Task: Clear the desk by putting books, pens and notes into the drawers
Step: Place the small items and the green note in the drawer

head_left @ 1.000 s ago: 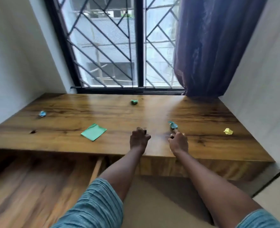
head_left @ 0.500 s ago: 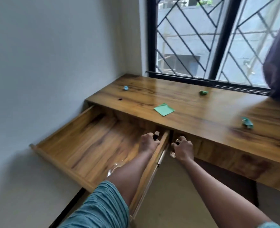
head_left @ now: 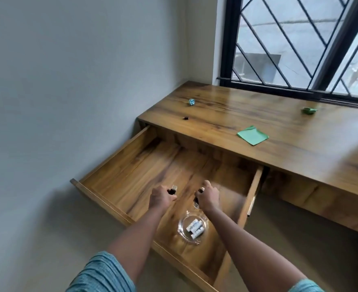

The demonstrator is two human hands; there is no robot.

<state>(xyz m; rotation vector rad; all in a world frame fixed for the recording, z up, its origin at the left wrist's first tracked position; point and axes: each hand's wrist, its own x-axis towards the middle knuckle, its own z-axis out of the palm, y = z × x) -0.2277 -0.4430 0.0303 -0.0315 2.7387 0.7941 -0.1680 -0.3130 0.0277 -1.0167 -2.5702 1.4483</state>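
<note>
A wide wooden drawer (head_left: 115, 165) stands pulled far out from the left end of the brown wood-grain desk (head_left: 300, 144). Both hands hang over its open inside. The left hand (head_left: 161, 198) is curled tight around a small dark object with a pale tip (head_left: 172, 189). The right hand (head_left: 208, 197) is closed on another small dark object (head_left: 197, 199), though blur hides what either item is. Near the drawer's front right, between the 2 forearms, sits a clear glass dish (head_left: 191, 228) holding a few small white cylinders (head_left: 195, 227).

On the desktop, a flat green square note (head_left: 253, 135) lies near the front edge. A crumpled blue paper ball (head_left: 191, 101) rests far left, with a tiny dark item (head_left: 186, 118) just nearer the edge. A crumpled green paper (head_left: 309, 110) lies far back, close to the black-framed window (head_left: 279, 60).
</note>
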